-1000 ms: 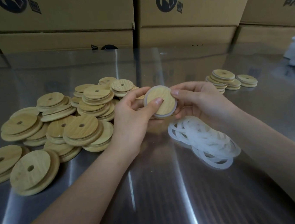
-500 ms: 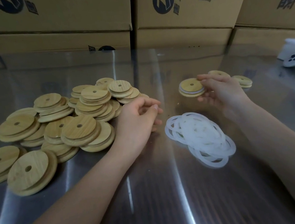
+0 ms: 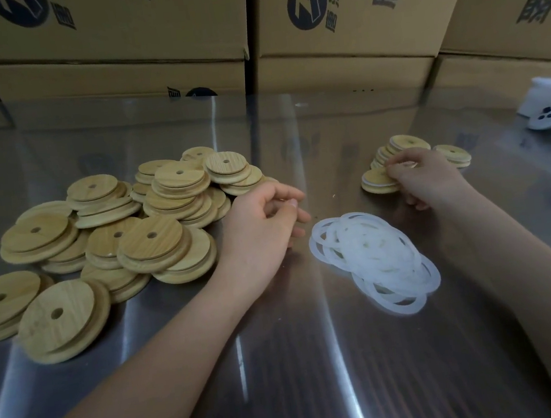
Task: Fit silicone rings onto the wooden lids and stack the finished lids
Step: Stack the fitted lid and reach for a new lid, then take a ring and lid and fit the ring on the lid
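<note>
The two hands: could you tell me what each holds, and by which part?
Right hand pinches a round wooden lid by its right rim; left hand holds nothing.

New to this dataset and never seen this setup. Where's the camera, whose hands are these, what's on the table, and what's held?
There is no machine here. A person works bare-handed, and the view comes from one camera worn on their head, looking down. On the metal table lie a pile of bare wooden lids, loose silicone rings and a small group of finished lids. The right hand holds one ringed lid at its edge, beside that group. The left hand is loosely curled and holds nothing. Cardboard boxes stand behind.
</note>
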`<control>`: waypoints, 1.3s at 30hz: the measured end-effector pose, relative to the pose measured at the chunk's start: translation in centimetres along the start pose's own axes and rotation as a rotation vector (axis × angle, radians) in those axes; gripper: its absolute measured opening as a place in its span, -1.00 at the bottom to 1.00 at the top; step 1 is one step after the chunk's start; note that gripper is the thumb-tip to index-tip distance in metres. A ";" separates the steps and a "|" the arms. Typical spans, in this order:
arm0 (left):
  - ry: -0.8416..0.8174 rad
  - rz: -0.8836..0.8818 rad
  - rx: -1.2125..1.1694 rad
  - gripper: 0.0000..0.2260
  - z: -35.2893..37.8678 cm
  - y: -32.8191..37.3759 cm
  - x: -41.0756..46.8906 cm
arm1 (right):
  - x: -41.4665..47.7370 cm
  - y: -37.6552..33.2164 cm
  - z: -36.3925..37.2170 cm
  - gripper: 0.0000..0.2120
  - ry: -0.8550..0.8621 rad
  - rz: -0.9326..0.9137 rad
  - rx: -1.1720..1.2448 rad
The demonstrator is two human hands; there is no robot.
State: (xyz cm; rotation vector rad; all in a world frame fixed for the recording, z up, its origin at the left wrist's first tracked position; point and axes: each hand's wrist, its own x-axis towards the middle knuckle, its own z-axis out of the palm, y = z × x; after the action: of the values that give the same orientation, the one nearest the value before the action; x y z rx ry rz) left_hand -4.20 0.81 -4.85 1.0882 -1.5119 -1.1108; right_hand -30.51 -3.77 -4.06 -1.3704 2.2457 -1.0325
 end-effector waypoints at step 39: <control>0.181 0.325 0.640 -0.83 -0.5 -0.3 0.1 | -0.6 -0.1 0.4 -0.49 -0.046 -0.108 -0.347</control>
State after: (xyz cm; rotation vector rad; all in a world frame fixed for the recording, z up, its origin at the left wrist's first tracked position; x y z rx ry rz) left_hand -3.65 0.59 -5.00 1.2557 -1.8650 -0.2905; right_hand -29.88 -3.42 -4.37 -1.6495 2.4206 -0.6528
